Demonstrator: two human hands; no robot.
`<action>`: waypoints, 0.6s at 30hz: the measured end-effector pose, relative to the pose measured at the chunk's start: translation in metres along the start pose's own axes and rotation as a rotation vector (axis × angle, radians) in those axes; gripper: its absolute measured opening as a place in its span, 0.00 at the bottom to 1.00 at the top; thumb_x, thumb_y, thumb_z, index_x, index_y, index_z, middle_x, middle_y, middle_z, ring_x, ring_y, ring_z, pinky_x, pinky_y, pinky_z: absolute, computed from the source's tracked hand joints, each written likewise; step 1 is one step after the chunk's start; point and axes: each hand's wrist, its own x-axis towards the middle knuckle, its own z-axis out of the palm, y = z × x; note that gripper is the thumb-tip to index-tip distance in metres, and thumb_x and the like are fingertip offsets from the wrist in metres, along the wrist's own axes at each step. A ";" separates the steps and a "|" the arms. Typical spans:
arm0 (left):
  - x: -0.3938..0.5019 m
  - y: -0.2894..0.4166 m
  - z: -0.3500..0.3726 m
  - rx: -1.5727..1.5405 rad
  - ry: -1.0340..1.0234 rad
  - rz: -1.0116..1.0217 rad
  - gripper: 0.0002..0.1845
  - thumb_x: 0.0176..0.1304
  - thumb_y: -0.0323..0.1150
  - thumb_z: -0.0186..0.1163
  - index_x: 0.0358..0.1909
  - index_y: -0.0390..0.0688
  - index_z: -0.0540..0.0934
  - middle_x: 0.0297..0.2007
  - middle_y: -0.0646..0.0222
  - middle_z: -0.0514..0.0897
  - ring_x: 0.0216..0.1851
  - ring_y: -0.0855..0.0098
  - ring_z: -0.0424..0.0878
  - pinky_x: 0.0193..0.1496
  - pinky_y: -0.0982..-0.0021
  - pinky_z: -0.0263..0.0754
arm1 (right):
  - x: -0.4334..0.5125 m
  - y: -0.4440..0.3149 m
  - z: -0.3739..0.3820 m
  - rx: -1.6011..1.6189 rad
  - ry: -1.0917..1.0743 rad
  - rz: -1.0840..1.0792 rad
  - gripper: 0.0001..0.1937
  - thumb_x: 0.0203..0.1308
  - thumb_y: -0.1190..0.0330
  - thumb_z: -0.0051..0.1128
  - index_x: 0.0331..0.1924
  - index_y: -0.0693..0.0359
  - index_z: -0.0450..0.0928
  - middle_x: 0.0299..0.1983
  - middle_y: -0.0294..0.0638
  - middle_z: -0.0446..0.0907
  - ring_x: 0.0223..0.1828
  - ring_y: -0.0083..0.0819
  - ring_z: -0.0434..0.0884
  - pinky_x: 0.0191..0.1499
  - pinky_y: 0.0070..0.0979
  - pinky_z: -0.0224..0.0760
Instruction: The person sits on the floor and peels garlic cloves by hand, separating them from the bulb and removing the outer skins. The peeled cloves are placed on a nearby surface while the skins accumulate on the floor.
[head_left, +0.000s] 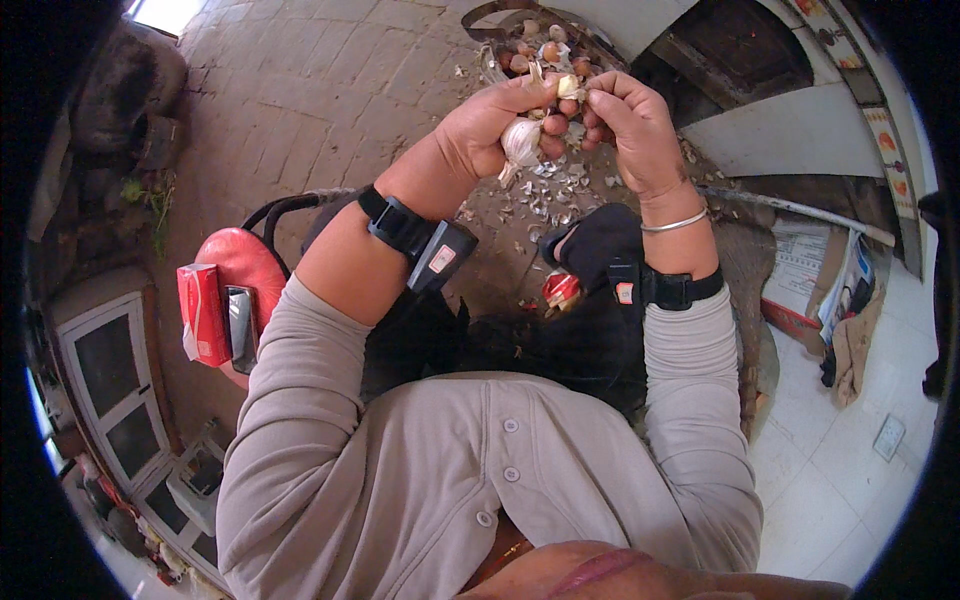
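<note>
My left hand is closed around a garlic bulb with pale, purple-streaked skin; its dry end points down toward me. Between that hand's thumb and fingertips sits a partly peeled garlic clove, yellowish where bare. The thumb and forefinger of my right hand pinch at the clove's right side, on a bit of papery skin. Beyond the hands lies a heap of onions or similar bulbs and eggshell-like pieces, too small to tell exactly. White skins or shell fragments are scattered on the ground below.
To the left, a red round stool bears a red tissue pack and a phone. A red wrapper lies by my foot. At right are a pale rod, a cardboard box and a tiled wall with a socket.
</note>
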 end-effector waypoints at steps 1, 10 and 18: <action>0.000 0.000 0.000 -0.003 -0.012 0.005 0.11 0.68 0.36 0.51 0.47 0.41 0.71 0.34 0.73 0.75 0.27 0.80 0.71 0.30 0.75 0.73 | 0.000 0.000 0.000 -0.019 0.007 0.008 0.06 0.63 0.69 0.51 0.36 0.62 0.75 0.26 0.32 0.75 0.25 0.17 0.72 0.28 0.17 0.71; -0.004 0.011 0.001 -0.071 -0.012 0.030 0.12 0.67 0.38 0.53 0.48 0.43 0.71 0.33 0.73 0.75 0.28 0.81 0.72 0.30 0.75 0.73 | 0.002 0.002 -0.004 -0.375 0.124 0.017 0.04 0.60 0.70 0.55 0.34 0.62 0.76 0.26 0.30 0.75 0.26 0.15 0.73 0.27 0.15 0.69; 0.002 -0.002 0.005 0.222 0.236 0.129 0.09 0.66 0.37 0.55 0.44 0.46 0.76 0.31 0.76 0.78 0.26 0.81 0.75 0.27 0.75 0.75 | -0.001 -0.005 0.008 -0.284 0.142 -0.043 0.06 0.56 0.69 0.61 0.35 0.61 0.79 0.27 0.31 0.78 0.25 0.15 0.75 0.26 0.13 0.68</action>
